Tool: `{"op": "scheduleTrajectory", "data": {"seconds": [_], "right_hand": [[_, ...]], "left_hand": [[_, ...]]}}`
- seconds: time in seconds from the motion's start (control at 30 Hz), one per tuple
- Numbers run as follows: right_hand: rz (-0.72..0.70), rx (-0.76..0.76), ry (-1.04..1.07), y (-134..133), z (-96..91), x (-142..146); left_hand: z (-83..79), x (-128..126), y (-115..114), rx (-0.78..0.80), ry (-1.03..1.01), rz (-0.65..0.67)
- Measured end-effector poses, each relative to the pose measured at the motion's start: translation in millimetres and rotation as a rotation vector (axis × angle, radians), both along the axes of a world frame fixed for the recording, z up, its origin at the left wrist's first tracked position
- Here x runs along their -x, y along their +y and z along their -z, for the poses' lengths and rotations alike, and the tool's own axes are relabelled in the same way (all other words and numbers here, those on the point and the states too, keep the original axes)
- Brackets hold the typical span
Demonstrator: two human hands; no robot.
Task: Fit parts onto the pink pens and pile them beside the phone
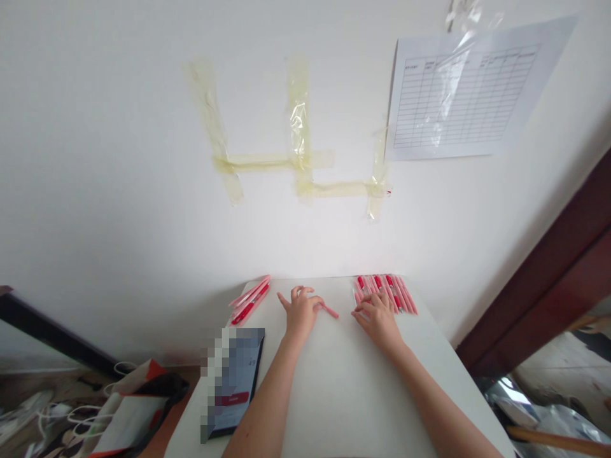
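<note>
Near the back of the white table, my left hand (300, 313) pinches a slim pink stick (330, 311) between thumb and index finger. Its other fingers are spread. To the right, my right hand (380, 322) reaches over the near-left part of a row of pink and red pens (405, 298). Its fingers are bent and a little apart, and I see nothing held in them. Whether the fingertips touch the pens is unclear. A small pile of pink and red pens (251, 304) lies at the table's back left corner.
A dark-edged tablet (235, 388), partly blurred out, lies on the white table (353, 394) beside my left forearm. The wall behind bears yellowish tape (300, 127) and a printed sheet (458, 95). Bags and white cables (119, 413) fill the floor at left.
</note>
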State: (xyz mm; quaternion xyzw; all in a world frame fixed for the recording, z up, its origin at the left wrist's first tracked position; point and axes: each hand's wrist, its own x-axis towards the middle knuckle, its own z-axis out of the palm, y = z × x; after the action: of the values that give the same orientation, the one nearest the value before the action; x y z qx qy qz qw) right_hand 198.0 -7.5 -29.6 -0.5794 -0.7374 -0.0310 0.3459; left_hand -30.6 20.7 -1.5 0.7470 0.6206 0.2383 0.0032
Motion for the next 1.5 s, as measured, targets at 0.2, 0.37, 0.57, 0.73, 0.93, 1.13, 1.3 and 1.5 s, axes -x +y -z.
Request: {"op": "scheduleTrajectory", "data": {"seconds": [0.2, 0.37, 0.57, 0.73, 0.93, 1.13, 1.3, 1.5], "right_hand": [[0.101, 0.049, -0.042, -3, -4.5, -2], [0.133, 0.068, -0.080, -5, -5.6, 4], [0.118, 0.046, -0.084, -4, -5.6, 7], [0.043, -0.015, -0.052, -1, -3.1, 4], [-0.067, -0.073, 0.012, 1, -0.3, 2], [-0.181, -0.060, 0.040, -2, -2.1, 5], [-0.213, -0.072, 0.033, -4, -5.9, 5], [0.038, -0.137, -0.032, -2, -4.6, 3]], "left_hand": [[2.5, 10, 5, -0.061, 0.010, -0.101], [2.6, 8, 4, -0.052, 0.002, -0.111], [3.5, -4, 0, -0.039, -0.048, -0.015], [6.8, -13, -1, -0.014, -0.068, 0.075], [5.7, -14, -2, -0.030, -0.078, 0.108], [5.0, -16, -3, -0.056, -0.098, 0.149], [2.9, -17, -4, -0.040, -0.100, 0.144], [0.4, -14, -4, -0.043, -0.129, 0.073]]}}
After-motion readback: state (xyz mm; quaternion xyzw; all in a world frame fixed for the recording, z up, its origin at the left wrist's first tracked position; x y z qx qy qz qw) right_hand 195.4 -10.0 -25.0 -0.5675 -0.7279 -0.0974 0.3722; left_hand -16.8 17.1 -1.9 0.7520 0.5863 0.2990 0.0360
